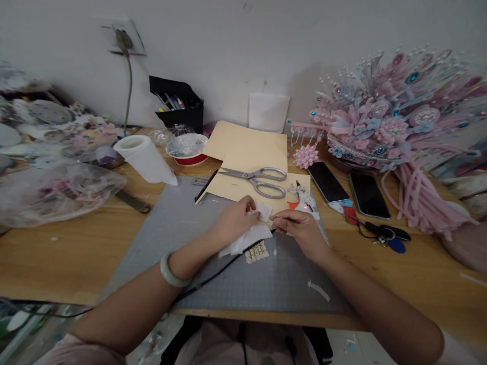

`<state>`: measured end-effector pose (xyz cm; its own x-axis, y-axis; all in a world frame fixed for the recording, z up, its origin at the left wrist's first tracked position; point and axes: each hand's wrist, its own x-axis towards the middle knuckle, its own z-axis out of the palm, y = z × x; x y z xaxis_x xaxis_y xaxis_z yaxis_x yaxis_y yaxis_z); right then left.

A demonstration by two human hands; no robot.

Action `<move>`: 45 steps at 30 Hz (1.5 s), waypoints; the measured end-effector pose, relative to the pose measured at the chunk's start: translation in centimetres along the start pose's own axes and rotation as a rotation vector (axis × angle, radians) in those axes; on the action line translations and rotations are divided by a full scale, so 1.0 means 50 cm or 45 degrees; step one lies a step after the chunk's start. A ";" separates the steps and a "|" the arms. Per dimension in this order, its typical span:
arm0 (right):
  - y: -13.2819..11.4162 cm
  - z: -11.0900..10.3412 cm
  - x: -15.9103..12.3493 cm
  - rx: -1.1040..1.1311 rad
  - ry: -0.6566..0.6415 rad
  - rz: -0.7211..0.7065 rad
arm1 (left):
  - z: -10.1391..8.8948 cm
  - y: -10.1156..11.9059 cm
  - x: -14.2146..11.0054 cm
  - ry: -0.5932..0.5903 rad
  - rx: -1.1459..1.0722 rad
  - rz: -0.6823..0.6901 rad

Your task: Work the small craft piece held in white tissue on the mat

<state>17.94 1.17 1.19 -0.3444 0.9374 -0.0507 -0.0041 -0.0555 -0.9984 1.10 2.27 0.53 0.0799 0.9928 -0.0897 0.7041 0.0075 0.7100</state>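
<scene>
Head view: at the far left, a crinkled, translucent plastic bag (57,195) lies on the wood-grained table (49,268), near a smooth white roll (142,159). On the flat grey mat (160,228), the left hand (236,220) curls its fingers against a small, soft white piece (263,212); whether they grip it, I cannot tell. Metal scissors (254,176) lie slightly open on smooth buff card (247,157). Just right of the white piece, the right hand (294,225) has its fingertips pinched together, anything between them too small to tell. Farther right stands a fluffy, beaded pink headpiece (384,116).
</scene>
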 end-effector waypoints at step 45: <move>0.007 -0.009 0.005 -1.531 0.050 -0.746 | 0.008 0.003 -0.006 -0.125 0.156 0.229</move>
<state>18.26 1.51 0.79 -0.5489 0.7290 0.4089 0.6895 0.6714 -0.2716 1.46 1.93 0.38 0.2756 0.9604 -0.0413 0.7525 -0.1888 0.6309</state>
